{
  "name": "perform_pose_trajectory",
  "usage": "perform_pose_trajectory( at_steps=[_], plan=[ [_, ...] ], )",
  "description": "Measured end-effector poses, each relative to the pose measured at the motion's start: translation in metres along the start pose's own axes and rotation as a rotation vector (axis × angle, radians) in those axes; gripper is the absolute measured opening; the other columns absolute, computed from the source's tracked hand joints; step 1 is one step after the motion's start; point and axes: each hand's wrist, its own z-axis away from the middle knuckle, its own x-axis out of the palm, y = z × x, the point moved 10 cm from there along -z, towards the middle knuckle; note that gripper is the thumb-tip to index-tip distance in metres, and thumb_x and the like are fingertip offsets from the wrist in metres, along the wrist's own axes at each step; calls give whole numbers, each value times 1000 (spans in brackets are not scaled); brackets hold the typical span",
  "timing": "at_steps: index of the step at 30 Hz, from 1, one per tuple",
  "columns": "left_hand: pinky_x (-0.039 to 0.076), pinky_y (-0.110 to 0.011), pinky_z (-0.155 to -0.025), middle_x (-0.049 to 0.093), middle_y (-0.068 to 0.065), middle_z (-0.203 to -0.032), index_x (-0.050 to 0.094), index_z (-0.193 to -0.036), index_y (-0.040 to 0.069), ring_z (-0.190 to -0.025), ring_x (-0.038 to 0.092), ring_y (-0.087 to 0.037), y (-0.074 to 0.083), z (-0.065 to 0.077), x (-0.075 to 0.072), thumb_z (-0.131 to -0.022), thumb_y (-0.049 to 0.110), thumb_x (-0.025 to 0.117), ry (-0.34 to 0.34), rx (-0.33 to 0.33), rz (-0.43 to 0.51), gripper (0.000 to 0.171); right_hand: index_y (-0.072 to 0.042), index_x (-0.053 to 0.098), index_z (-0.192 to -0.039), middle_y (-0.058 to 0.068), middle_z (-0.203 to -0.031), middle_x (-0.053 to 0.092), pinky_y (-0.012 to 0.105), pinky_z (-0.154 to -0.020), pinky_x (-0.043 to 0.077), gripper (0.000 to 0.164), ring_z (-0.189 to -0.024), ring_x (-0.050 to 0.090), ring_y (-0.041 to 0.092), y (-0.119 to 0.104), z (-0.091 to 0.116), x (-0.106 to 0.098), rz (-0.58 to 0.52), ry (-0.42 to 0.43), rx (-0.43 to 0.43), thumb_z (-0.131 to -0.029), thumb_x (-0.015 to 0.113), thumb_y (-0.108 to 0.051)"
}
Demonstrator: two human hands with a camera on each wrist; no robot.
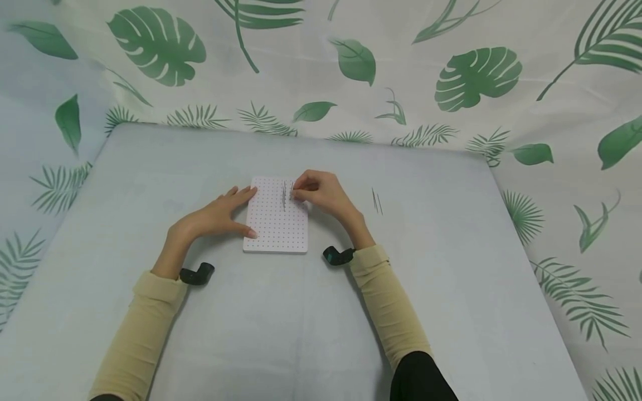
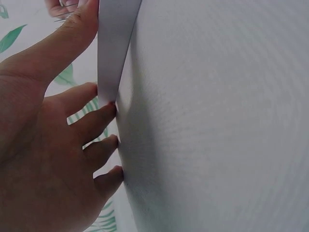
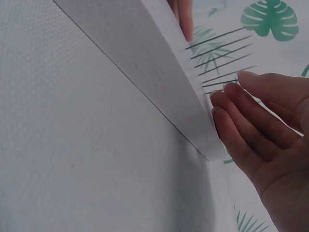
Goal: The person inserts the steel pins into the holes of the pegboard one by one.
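A white pegboard [image 1: 271, 225] with rows of small holes lies on the table. Thin metal pins [image 3: 219, 53] stand upright in a row in its upper right part. My left hand [image 1: 215, 216] rests at the board's left side, fingers spread, with the thumb on its lower left edge and fingertips by its upper left edge. Over the upper right of the board, my right hand [image 1: 323, 192] pinches a thin metal pin between thumb and fingertips, close to the standing row. The fingers hide most of that pin. In the right wrist view, the curled lower fingers lie against the board's edge.
Several loose metal pins [image 1: 377, 201] lie on the white table [image 1: 225, 334] to the right of my right hand. A leaf-patterned cloth [image 1: 401, 67] hangs behind and beside the table. Dark wrist cameras sit on both wrists, close over the tabletop.
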Motion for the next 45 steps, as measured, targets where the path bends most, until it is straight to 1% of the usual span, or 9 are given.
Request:
perform_pose_trajectory(
  at_steps=[9, 12, 16, 19, 25, 32, 38, 42, 45],
  plan=[
    [3, -66, -126, 9, -17, -173, 16, -166, 11, -159, -2, -45, -4, 4, -2, -86, 41, 82, 2, -13, 6, 108, -10, 75, -99, 5, -97, 77, 34, -89, 59, 10, -93, 73, 18, -1, -3, 1, 55, -47, -8, -91, 78, -16],
    [4, -68, -126, 9, -16, -173, 16, -166, 12, -159, -3, -44, -3, 3, -2, -87, 41, 82, -2, -9, 15, 107, -9, 76, -99, 5, -97, 77, 34, -91, 59, 10, -94, 73, 19, 0, -1, -4, 64, -40, -1, -91, 78, -14],
    [3, -66, -126, 9, -17, -173, 17, -166, 12, -159, -3, -45, -2, 1, 1, -86, 40, 82, -5, -3, 15, 107, -7, 76, -99, 7, -97, 77, 36, -91, 58, 9, -93, 73, 21, 1, 2, -9, 72, -29, 14, -91, 78, -12],
    [2, -65, -127, 10, -17, -173, 17, -166, 11, -159, -3, -44, -2, -1, 2, -86, 40, 82, -2, -8, 10, 107, -7, 76, -99, 7, -97, 77, 36, -91, 58, 9, -93, 73, 20, 2, 4, -10, 73, -31, 12, -92, 77, -12],
    [3, -66, -126, 10, -17, -173, 17, -166, 11, -159, -2, -44, -2, -1, 3, -86, 41, 82, 5, -16, 5, 108, -8, 76, -99, 7, -98, 77, 37, -92, 58, 8, -95, 73, 20, 5, 7, -13, 86, -18, 9, -92, 75, -12],
    [4, -68, -126, 10, -16, -173, 16, -166, 12, -159, -2, -44, -1, 0, 1, -86, 42, 82, 6, -21, 4, 108, -9, 76, -100, 7, -101, 77, 39, -94, 58, 9, -97, 73, 21, 15, 13, -24, 96, 2, 54, -92, 75, -13],
    [6, -68, -125, 9, -16, -173, 16, -166, 12, -159, -3, -44, -2, 0, 1, -85, 41, 82, 8, -26, -1, 109, -8, 75, -101, 8, -100, 77, 39, -90, 58, 10, -91, 73, 21, 24, 22, -35, 65, 15, 73, -93, 75, -13],
    [6, -67, -126, 8, -14, -174, 16, -166, 14, -159, -4, -42, -3, 0, 1, -86, 40, 83, 6, -34, 7, 108, -6, 75, -102, 10, -99, 78, 35, -84, 58, 10, -89, 74, 21, 31, 29, -42, 36, 24, 87, -93, 73, -9],
    [6, -68, -126, 8, -16, -173, 16, -166, 13, -159, -4, -43, -2, 0, 2, -86, 41, 82, 3, -30, 13, 108, -6, 76, -103, 11, -98, 78, 31, -81, 57, 11, -89, 75, 22, 35, 32, -50, 30, 33, 95, -93, 73, -9]
  ],
)
